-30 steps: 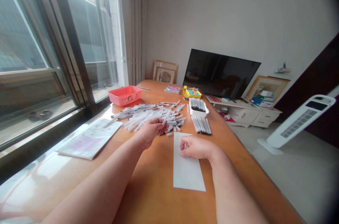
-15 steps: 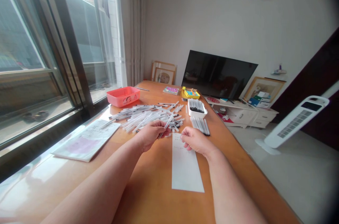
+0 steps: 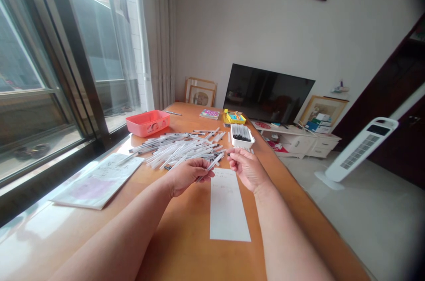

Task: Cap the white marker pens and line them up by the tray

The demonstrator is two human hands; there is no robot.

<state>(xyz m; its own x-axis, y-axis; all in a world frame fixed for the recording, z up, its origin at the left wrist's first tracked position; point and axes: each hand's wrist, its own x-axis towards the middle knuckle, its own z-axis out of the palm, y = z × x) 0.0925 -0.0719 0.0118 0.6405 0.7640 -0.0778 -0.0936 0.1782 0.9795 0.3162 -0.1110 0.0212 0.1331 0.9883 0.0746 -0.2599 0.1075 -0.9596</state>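
Observation:
My left hand [image 3: 194,175] is closed around a clear pen [image 3: 216,160], whose pale barrel slants up to the right from the fingers. Beyond it a loose pile of similar pens [image 3: 182,148], clear with dark ends, spreads over the table. My right hand [image 3: 247,167] pinches a small black piece [image 3: 229,154], which looks like a pen cap, between thumb and forefinger. Between and below the hands lies a white paper strip [image 3: 229,210] with faint writing near its top. Just past my right hand stands a white box [image 3: 244,144] of pens, their black ends towards me; it partly hides pens beside it.
A red plastic basket [image 3: 148,126] sits at the back left of the wooden table [image 3: 186,236]. At left lies a booklet [image 3: 99,183]. Farther back are a colourful book [image 3: 209,114] and a yellow box [image 3: 234,117]. A tower fan [image 3: 361,148] stands right of the table.
My right hand has lifted slightly from over the paper, and the small black piece now shows in its pinch. The left hand keeps its pen. The whole view has shifted a little.

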